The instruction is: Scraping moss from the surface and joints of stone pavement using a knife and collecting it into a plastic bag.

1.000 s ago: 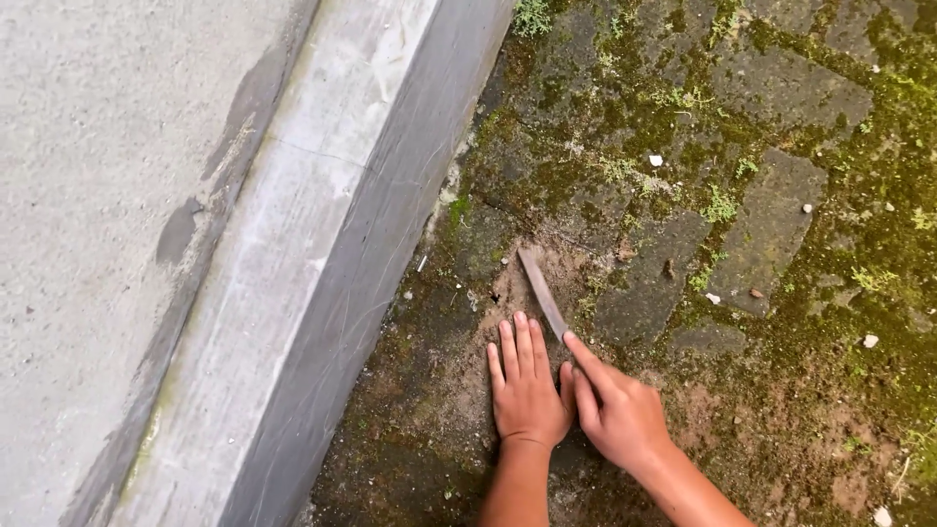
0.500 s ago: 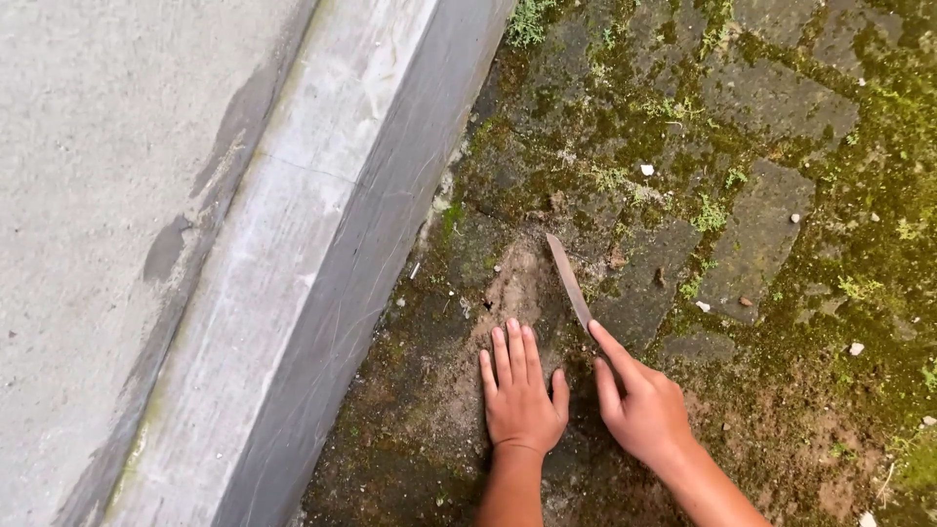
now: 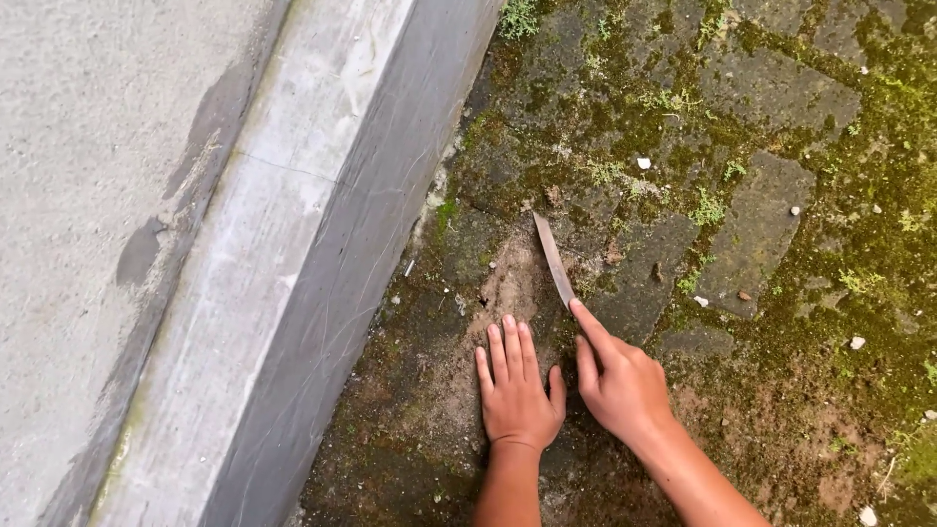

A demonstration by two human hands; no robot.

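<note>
My left hand (image 3: 517, 390) lies flat, palm down, on mossy stone paving, fingers together and pointing away from me. Just right of it my right hand (image 3: 620, 381) grips a knife (image 3: 553, 260) with a thin grey blade, the forefinger stretched along the blade's back. The blade points up and left, its tip resting on a scraped bare patch of brown earth (image 3: 508, 283) between the stones. The knife's handle is hidden inside the fist.
A grey concrete kerb (image 3: 322, 244) runs diagonally down the left, with a pale concrete surface (image 3: 88, 146) beyond it. Moss-covered paving stones (image 3: 761, 224) with small weeds and white pebbles fill the right side.
The view and both hands have shifted slightly; the knife blade has swung a little, its tip now over the scraped earth patch. My left hand stays flat on the ground.
</note>
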